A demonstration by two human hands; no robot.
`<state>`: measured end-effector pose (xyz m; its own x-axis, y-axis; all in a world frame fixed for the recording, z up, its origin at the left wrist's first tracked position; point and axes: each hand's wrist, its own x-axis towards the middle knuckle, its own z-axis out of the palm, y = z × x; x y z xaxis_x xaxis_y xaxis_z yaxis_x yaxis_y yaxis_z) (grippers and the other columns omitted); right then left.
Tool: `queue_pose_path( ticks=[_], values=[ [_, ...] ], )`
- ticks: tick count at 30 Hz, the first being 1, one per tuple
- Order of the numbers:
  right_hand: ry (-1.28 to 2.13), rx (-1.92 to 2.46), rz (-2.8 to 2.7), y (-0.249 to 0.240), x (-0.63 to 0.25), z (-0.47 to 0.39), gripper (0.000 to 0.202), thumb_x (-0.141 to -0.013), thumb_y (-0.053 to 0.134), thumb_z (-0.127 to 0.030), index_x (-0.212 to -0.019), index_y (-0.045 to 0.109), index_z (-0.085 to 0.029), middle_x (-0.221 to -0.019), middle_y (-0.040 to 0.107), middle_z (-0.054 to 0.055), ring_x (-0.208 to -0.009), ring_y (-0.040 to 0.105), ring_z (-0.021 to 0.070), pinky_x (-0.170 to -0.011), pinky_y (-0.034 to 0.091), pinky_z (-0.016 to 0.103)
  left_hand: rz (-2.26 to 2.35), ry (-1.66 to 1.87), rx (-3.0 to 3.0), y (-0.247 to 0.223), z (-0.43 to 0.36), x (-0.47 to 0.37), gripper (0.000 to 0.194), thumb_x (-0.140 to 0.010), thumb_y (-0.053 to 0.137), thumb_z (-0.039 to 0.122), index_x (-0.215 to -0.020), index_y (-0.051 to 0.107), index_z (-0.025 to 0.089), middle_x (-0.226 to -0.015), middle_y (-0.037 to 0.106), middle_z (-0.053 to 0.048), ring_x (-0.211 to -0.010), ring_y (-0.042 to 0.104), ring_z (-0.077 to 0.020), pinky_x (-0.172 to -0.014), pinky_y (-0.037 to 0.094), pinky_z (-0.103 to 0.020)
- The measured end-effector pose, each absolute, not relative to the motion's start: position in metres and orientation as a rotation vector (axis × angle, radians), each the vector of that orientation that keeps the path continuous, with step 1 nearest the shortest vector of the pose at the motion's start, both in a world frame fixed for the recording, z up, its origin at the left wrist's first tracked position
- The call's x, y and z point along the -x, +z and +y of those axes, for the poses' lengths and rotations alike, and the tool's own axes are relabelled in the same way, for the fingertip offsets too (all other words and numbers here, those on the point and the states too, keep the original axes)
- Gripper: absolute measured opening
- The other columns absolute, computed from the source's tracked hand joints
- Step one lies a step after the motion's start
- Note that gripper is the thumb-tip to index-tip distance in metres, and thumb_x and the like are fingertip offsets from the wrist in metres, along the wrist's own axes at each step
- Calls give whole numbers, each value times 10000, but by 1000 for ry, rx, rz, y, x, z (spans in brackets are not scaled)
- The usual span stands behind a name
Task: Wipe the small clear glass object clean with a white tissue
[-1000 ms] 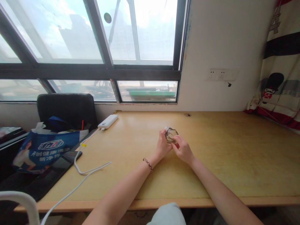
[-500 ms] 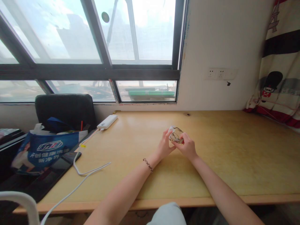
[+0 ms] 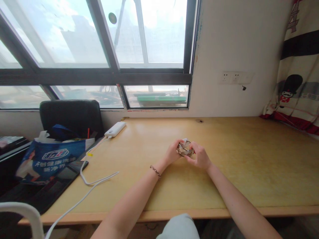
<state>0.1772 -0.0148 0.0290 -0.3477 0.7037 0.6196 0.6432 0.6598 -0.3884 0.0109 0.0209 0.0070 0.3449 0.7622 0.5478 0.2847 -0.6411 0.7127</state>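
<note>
A pair of thin-framed glasses (image 3: 185, 149) is held between my two hands, above the middle of the wooden table (image 3: 249, 159). My left hand (image 3: 173, 153) is closed on the left side of the frame. On the right side, my right hand (image 3: 199, 156) grips the glasses with thumb and fingers. A small white cloth or tissue (image 3: 184, 140) shows at the upper edge of the glasses, partly hidden by them and by my fingers. A beaded bracelet circles my left wrist.
A white power bank (image 3: 115, 129) with a white cable (image 3: 99, 181) lies on the table's left part. Beyond the left edge are a blue bag (image 3: 53, 157) and a black chair (image 3: 71, 114). Window, wall sockets and a patterned curtain (image 3: 301, 76) stand behind.
The glasses have turned in my hands and now show a rounder, flatter outline. Both hands have shifted slightly, and the white cloth is now at the top of the frame.
</note>
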Motion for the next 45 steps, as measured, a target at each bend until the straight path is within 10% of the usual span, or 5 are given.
queue_pose_path(
  ticks=[10,28,45],
  values=[
    [279,1035,-2100,33,-174,-14,288,-704,520,-194,-989,482,-208,-968,559,36,-486,462,71,-519,401,221,1233,1374,-2231,-4,19,-16,383,-672,564,136,-1031,461,222,-1001,538,-57,-869,547,-188,-745,457,-304],
    [124,1177,-1893,13,-166,-9,375,-640,630,-477,-735,401,-196,-686,479,-10,-546,477,109,-517,393,218,986,1413,-2528,5,23,-7,618,-643,550,46,-1201,346,218,-1231,392,-95,-1145,387,-216,-942,375,-364],
    [273,1053,-2051,22,-173,-15,320,-661,630,-365,-829,420,-191,-750,511,19,-601,489,131,-559,415,247,447,893,-1457,10,31,1,706,-502,738,118,-1107,391,225,-1026,554,-63,-913,551,-198,-795,428,-310]
  ],
)
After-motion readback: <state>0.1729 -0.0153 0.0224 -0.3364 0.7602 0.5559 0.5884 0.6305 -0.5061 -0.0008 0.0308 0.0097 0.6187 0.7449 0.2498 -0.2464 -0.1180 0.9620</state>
